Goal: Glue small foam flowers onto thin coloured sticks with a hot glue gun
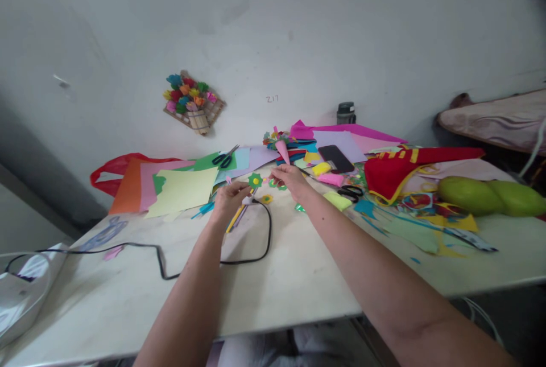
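My left hand [230, 197] pinches a green paper flower [255, 180] with a yellow centre by its left edge, held up over the table. Close to its right, my right hand [290, 180] has thumb and fingers pressed together; what they hold is too small to make out. Another green flower shape [278, 185] shows just under the right fingers, partly hidden. Below the hands lies a yellow paper flower [267, 199]. A black cord [269, 230] ends at a small white object near the left hand. Behind stands a pink paper cone [282, 152] topped with colourful bits.
Coloured paper sheets [181, 192] and scissors [225, 157] lie at the back left. To the right are a phone [336, 159], black-handled scissors [350, 192], a red cloth [388, 172] and green fruit-like shapes [473, 196]. A bottle [346, 113] stands by the wall.
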The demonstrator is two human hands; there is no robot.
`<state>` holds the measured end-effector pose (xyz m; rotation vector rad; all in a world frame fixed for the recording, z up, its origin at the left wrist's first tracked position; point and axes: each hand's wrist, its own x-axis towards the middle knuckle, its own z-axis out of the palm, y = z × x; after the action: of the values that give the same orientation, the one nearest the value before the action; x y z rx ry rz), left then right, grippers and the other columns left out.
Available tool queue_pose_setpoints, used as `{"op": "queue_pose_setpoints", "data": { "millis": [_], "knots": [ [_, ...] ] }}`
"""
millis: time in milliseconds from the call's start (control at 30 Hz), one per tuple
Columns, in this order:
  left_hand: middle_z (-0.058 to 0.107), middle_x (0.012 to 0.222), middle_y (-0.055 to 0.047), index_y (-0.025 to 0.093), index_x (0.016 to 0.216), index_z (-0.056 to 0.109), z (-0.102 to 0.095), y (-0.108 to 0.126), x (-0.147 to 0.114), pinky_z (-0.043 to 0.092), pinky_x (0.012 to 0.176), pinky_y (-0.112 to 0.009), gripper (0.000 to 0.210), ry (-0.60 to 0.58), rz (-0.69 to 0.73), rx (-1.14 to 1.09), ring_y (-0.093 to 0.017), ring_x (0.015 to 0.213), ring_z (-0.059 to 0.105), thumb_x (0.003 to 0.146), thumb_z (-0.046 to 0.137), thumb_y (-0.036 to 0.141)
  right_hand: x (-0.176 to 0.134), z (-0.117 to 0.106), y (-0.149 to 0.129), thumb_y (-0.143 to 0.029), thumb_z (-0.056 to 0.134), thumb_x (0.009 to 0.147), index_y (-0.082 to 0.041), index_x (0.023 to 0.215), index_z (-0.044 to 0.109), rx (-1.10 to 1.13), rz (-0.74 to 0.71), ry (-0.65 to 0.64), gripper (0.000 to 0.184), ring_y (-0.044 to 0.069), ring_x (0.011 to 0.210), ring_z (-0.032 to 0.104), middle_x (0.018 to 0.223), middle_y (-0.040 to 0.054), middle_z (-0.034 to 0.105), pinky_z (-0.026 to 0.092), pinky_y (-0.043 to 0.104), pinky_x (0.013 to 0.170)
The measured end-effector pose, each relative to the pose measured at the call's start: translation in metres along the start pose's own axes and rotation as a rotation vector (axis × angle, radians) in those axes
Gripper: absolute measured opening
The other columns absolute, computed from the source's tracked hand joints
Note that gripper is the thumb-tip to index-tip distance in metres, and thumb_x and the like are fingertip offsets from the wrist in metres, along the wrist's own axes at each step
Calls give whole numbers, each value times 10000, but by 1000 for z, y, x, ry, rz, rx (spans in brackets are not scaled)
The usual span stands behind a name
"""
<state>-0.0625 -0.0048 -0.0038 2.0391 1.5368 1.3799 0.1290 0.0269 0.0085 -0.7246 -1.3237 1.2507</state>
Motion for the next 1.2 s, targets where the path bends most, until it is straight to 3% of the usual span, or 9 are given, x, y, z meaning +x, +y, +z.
{"op": "queue_pose_setpoints", "data": {
  "millis": [133, 367, 900, 1200],
  "knots": [
    [599, 574, -3, 152, 701, 649, 0, 2, -1, 332, 438, -195, 257, -51, -14, -77, -67, 439, 417, 681, 568, 394, -2, 4, 1, -427, 612, 646, -166, 722, 616, -61, 74, -65, 272, 88, 618, 528, 766, 17, 640, 367, 218, 566],
    [599, 586, -7, 140, 703, 637, 1, 9, -2, 327, 433, -188, 260, -111, -24, -147, -56, 433, 396, 678, 577, 392, -7, 12, 3, -451, 656, 587, -159, 697, 623, -3, 151, -135, 314, 113, 666, 535, 699, 10, 620, 360, 235, 596],
    [556, 523, 3, 136, 614, 632, 2, 22, -5, 286, 406, -178, 240, -161, -18, -110, -49, 428, 362, 679, 578, 361, 0, 18, 17, -403, 730, 468, -155, 562, 567, 34, 125, -60, 311, 86, 547, 469, 564, -34, 558, 333, 238, 568],
    [533, 501, 12, 134, 589, 613, 1, 26, -6, 273, 413, -193, 219, -153, -71, -195, -53, 421, 349, 663, 593, 340, -7, 12, 4, -494, 600, 631, -166, 664, 588, 34, 124, -117, 330, 103, 618, 513, 678, 2, 597, 341, 226, 554]
  ]
}}
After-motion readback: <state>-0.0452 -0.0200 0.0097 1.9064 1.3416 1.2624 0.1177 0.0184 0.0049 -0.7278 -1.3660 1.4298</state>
